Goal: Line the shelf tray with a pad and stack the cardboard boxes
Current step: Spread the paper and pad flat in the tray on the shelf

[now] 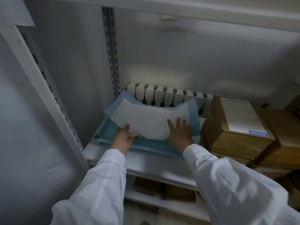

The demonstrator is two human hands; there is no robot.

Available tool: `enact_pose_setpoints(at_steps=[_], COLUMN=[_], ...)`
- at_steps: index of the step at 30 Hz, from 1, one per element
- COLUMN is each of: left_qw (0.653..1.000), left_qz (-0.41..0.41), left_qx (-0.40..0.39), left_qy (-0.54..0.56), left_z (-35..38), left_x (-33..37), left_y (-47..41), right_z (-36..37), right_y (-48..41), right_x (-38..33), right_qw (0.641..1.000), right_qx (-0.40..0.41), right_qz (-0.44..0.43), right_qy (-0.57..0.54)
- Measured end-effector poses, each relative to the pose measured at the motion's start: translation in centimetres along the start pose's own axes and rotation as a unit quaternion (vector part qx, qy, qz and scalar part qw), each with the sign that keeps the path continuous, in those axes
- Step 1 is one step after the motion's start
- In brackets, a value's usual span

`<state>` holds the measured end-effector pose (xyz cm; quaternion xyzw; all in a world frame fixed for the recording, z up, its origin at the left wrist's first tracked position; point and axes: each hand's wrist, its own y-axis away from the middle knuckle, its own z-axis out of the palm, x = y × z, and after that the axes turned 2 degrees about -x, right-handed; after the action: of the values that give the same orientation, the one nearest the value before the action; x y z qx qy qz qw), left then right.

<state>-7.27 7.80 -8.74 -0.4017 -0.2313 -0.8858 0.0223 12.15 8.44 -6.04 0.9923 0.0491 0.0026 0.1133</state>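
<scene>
Hands point(125, 140) point(180, 133) on pad point(146, 120); box label point(240, 114) unreadable

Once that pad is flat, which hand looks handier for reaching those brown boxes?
Probably the right hand: it lies open on the pad, on the side next to the cardboard boxes. The left hand grips the pad's left edge, farther from them.

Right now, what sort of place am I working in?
Probably a lab or clinical supply cabinet: a white shelf on a slotted upright, a blue-edged absorbent pad held over a blue tray, and white coat sleeves.
</scene>
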Motion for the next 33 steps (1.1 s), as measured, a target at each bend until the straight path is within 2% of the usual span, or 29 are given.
enact_pose_setpoints(at_steps=[2,4,8,9,11,13,14,15,16,18,19,20,22,23,24,27,33], left_qw=[1.0,0.999,0.995,0.992,0.977,0.949,0.923,0.881,0.823,0.696,0.649,0.632,0.648,0.644,0.626,0.567,0.557], left_qz=[-0.001,0.003,0.07,0.084,0.119,0.162,0.157,0.14,0.125,0.127,0.137,0.143,0.111,0.086,0.069,0.084,0.113], left_qx=[0.009,0.027,0.031,0.061,0.157,0.223,0.245,0.258,0.256,0.2,0.142,0.077,-0.026,-0.057,-0.076,-0.111,-0.105], left_qy=[-0.006,-0.021,-0.071,-0.077,-0.086,-0.151,-0.25,-0.372,-0.491,-0.678,-0.735,-0.758,-0.753,-0.758,-0.773,-0.812,-0.816], left_z=[-0.5,-0.9,-0.6,-0.4,-0.2,0.0,0.1,0.3,0.2,0.2,0.1,0.1,0.0,-0.2,-0.5,-2.0,-3.2], left_x=[-0.7,-0.9,-0.1,0.3,0.7,0.7,0.8,0.7,0.5,-0.1,-0.4,-0.6,-1.1,-1.3,-1.4,-1.6,-1.6], left_y=[0.0,-0.2,-0.6,-0.7,-0.6,-0.4,0.2,0.7,1.1,1.6,1.5,1.4,1.3,1.5,1.8,2.0,2.8], right_z=[1.6,2.4,2.6,2.6,2.7,2.9,2.9,3.0,2.9,2.7,2.7,2.6,2.7,2.8,2.9,3.4,3.8], right_y=[0.2,0.0,-0.1,-0.1,0.0,0.0,0.0,0.0,0.1,0.4,0.6,0.7,0.7,0.8,0.8,1.1,2.0], right_x=[0.2,0.0,-0.1,-0.1,-0.3,-0.7,-0.8,-0.9,-0.9,-1.0,-1.0,-1.1,-1.3,-1.5,-1.6,-1.6,-2.0], right_qw=[0.996,0.991,0.996,0.995,0.988,0.976,0.971,0.968,0.969,0.979,0.984,0.987,0.989,0.989,0.989,0.989,0.987], right_qx=[-0.086,-0.131,-0.087,-0.083,-0.129,-0.196,-0.219,-0.233,-0.23,-0.179,-0.14,-0.107,-0.084,-0.088,-0.092,-0.09,-0.101], right_qz=[-0.001,-0.015,-0.03,-0.038,-0.056,-0.063,-0.059,-0.052,-0.054,-0.085,-0.101,-0.113,-0.119,-0.118,-0.116,-0.108,-0.107], right_qy=[-0.011,-0.003,-0.012,-0.031,-0.067,-0.071,-0.072,-0.075,-0.074,-0.049,-0.038,-0.034,-0.028,-0.025,-0.025,-0.046,-0.067])
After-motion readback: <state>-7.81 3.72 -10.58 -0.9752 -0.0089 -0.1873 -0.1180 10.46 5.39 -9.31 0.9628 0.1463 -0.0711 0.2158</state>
